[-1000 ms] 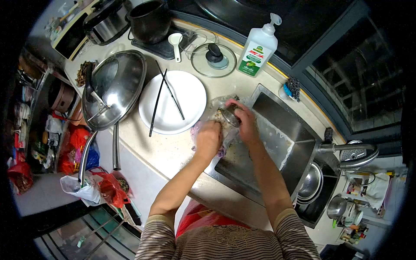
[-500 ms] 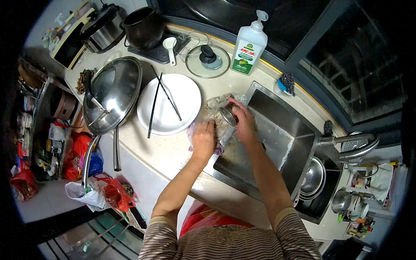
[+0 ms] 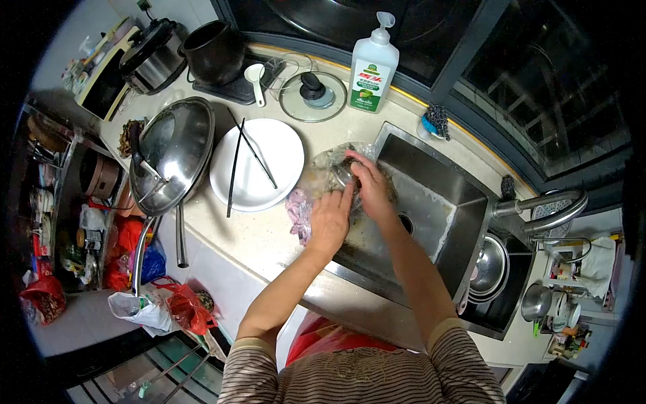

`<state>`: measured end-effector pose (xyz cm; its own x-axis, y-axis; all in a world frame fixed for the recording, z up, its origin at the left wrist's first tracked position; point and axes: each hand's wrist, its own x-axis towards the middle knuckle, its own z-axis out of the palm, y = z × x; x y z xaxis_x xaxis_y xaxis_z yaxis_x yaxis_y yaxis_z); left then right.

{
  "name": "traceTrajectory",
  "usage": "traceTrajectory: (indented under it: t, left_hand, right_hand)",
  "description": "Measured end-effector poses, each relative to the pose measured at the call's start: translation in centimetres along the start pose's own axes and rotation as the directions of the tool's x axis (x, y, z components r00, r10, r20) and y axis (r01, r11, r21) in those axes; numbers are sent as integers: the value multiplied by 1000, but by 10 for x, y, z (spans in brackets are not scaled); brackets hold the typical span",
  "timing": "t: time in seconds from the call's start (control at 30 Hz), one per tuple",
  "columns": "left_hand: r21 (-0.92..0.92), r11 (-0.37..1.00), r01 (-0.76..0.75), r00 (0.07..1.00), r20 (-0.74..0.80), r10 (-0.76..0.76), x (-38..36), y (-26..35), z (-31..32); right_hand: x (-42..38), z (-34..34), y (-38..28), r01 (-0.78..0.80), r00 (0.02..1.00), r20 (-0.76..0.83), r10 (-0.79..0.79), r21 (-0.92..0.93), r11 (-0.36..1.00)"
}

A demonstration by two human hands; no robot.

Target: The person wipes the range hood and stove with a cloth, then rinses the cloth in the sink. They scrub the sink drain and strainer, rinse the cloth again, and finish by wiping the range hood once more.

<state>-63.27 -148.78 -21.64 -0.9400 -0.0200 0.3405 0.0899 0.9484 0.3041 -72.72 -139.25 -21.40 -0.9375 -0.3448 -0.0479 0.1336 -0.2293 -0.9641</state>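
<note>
My right hand (image 3: 373, 192) is closed around a small round metal-rimmed thing (image 3: 344, 176), tipped over a clear plastic bag (image 3: 319, 165) at the left rim of the sink; its exact kind I cannot tell. My left hand (image 3: 330, 221) lies over the bag, its fingers stretched out and their tips right at the round thing. Pinkish-purple printed plastic (image 3: 297, 210) shows to the left of that hand. Dark wet bits lie under and beside my right fingers. The steel sink (image 3: 431, 209) has pale foam inside.
Two black chopsticks (image 3: 236, 165) lie across a white plate (image 3: 286, 145). A lidded wok (image 3: 178, 148) stands left of it. Behind are a glass lid (image 3: 293, 101), a white spoon (image 3: 256, 84) and a pump bottle (image 3: 372, 74). The faucet (image 3: 538, 205) extends from the right.
My left hand has moved right from the bag's edge to the round thing, its fingers straighter. My right hand has shifted slightly left. The view has turned a little.
</note>
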Motion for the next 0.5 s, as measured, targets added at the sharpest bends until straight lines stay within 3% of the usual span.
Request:
traceTrajectory:
  t: [0.07, 0.2, 0.3, 0.33, 0.4, 0.5]
  left_hand:
    - [133, 990, -45, 998, -35, 50, 3, -4, 1]
    - [56, 997, -54, 989, -137, 61, 3, -17, -8]
    - [-15, 1000, 8, 996, -86, -9, 4, -2, -14]
    - [39, 997, -67, 998, 17, 66, 3, 4, -19]
    - [99, 994, -36, 999, 7, 36, 1, 1, -11]
    - [156, 988, -8, 995, -96, 23, -4, -10, 6]
  right_hand:
    - [-3, -3, 3, -9, 999, 46, 11, -40, 999]
    - [-9, -8, 1, -143, 990, 23, 141, 113, 983]
    - [-18, 0, -14, -104, 989, -98, 110, 66, 992]
    - [-18, -2, -13, -125, 988, -86, 128, 45, 991]
    - [-16, -6, -6, -167, 984, -63, 167, -1, 986]
    - [-11, -5, 5, -44, 996, -76, 50, 84, 996]
